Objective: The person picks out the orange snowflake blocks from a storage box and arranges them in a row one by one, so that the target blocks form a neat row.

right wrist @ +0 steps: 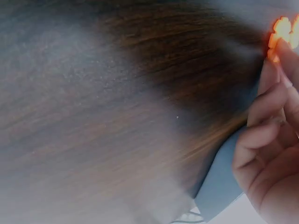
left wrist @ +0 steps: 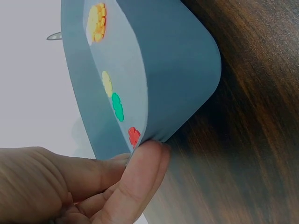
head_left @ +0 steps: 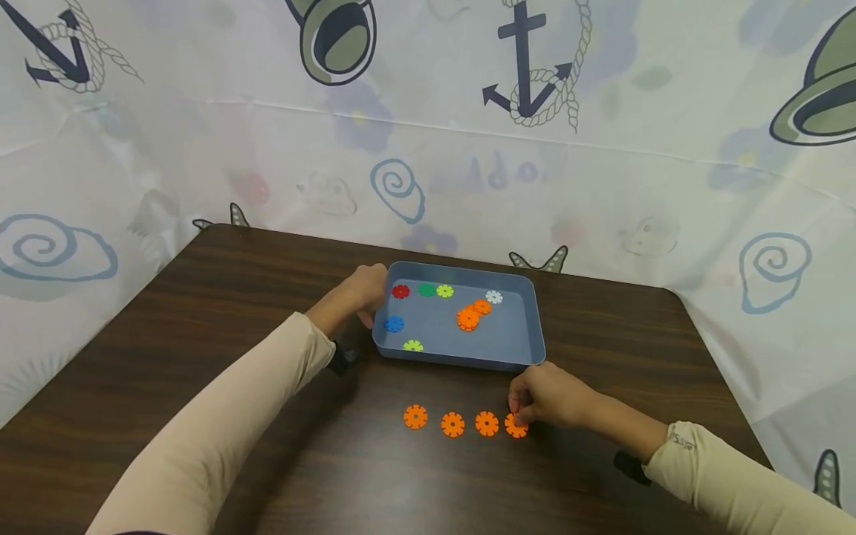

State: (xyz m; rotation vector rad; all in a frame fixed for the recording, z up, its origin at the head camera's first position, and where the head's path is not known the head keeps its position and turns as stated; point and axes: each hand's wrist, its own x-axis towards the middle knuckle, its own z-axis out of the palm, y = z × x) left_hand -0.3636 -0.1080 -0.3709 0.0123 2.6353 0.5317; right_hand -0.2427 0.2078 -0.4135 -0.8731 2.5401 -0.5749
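Orange discs lie four in a row, right hand pinching the last, others remaining in the tray the left hand grips.

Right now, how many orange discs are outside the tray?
4, in a row: leftmost disc, second disc, third disc and rightmost disc pinched by the right hand, which might hide others.

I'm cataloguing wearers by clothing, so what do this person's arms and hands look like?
The long cream fabric left sleeve and matching right sleeve end above the wrists. Small dark markings, unreadable here, show near the right cuff. A small black object shows beside each cuff. The left hand and right hand are ungloved.
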